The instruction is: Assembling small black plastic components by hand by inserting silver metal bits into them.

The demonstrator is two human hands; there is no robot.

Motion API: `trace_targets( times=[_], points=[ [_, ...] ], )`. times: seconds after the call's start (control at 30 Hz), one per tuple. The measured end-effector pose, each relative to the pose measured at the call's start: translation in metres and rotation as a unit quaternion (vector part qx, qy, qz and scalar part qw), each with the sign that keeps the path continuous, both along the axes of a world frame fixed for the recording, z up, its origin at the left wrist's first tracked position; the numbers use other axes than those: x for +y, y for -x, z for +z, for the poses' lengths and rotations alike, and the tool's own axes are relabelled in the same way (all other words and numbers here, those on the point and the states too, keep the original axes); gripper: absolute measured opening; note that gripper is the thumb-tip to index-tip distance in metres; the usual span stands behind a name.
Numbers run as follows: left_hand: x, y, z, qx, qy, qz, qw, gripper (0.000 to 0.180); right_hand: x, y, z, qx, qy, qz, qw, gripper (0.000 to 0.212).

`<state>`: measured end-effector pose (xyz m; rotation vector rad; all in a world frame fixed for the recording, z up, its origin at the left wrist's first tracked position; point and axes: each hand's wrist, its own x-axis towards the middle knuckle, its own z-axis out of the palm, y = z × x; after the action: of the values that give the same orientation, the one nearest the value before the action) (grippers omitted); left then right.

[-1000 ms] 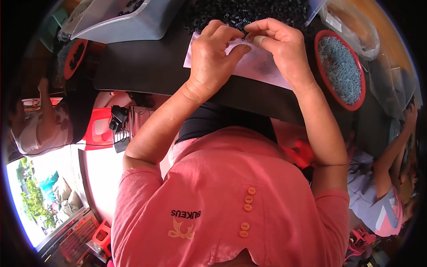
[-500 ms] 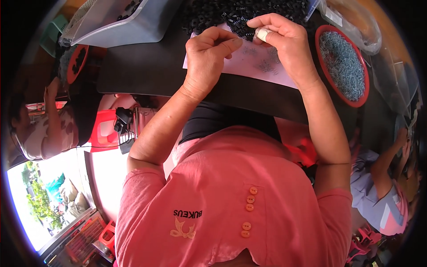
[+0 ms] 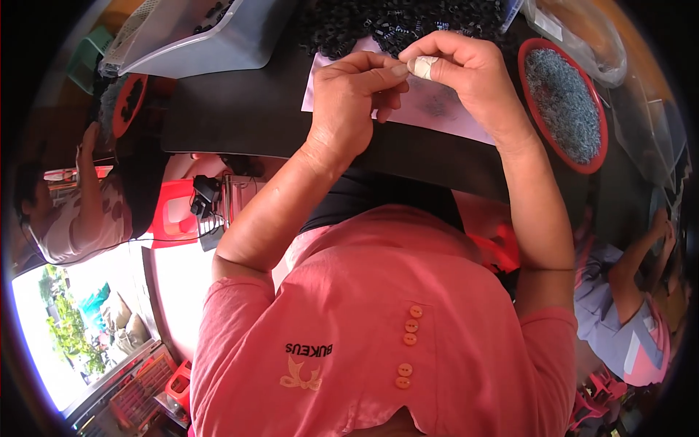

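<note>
Thumb and forefinger of my left hand point(image 3: 353, 95) are pinched together at the far side of the dark table. My right hand point(image 3: 470, 76), with white tape round its thumb, is closed in a pinch too. The fingertips of both hands meet above a pink sheet point(image 3: 470, 127). Whatever they hold is too small or hidden to make out. Small metal pieces point(image 3: 437, 108) lie scattered on the sheet under my hands. Just beyond my fingers is a heap of small black plastic parts point(image 3: 408, 22).
A red bowl point(image 3: 603, 146) full of small silvery pieces stands to the right, beside clear plastic bags point(image 3: 582, 44). At the left is a grey plastic bin point(image 3: 218, 54) with black parts. Other people point(image 3: 80, 204) sit at both sides.
My hands have come together so the fingertips meet. The left hand has moved slightly right and its other fingers have curled.
</note>
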<state>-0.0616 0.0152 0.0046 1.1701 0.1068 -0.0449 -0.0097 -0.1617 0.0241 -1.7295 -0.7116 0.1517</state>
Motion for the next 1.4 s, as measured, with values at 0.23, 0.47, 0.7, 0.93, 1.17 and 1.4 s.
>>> trace_targets(
  times=[0.23, 0.47, 0.7, 0.93, 1.17, 1.4],
  points=[
    [0.01, -0.006, 0.003, -0.039, -0.126, 0.026, 0.991, 0.014, 0.003, 0.002, -0.005, 0.07, -0.077, -0.049, 0.993, 0.015],
    [0.039, -0.04, -0.013, -0.319, -0.669, 0.101, 0.664, 0.018, -0.008, -0.005, -0.004, 0.063, -0.073, -0.091, 0.991, 0.019],
    [0.028, -0.054, -0.027, -0.317, -0.759, 0.04, 0.567, 0.014, -0.009, -0.006, -0.007, 0.035, -0.085, -0.101, 0.991, 0.023],
    [0.032, -0.038, -0.037, -0.356, -0.735, 0.078, 0.572, 0.014, -0.011, -0.006, -0.001, 0.027, -0.074, -0.115, 0.99, 0.025],
    [0.031, -0.037, -0.04, -0.352, -0.79, 0.08, 0.496, 0.006, -0.007, -0.004, -0.005, 0.038, -0.06, -0.114, 0.991, 0.026],
    [0.043, -0.038, -0.042, -0.36, -0.781, 0.07, 0.505, 0.007, -0.003, 0.0, -0.005, 0.042, -0.045, -0.116, 0.991, 0.027]
  ],
)
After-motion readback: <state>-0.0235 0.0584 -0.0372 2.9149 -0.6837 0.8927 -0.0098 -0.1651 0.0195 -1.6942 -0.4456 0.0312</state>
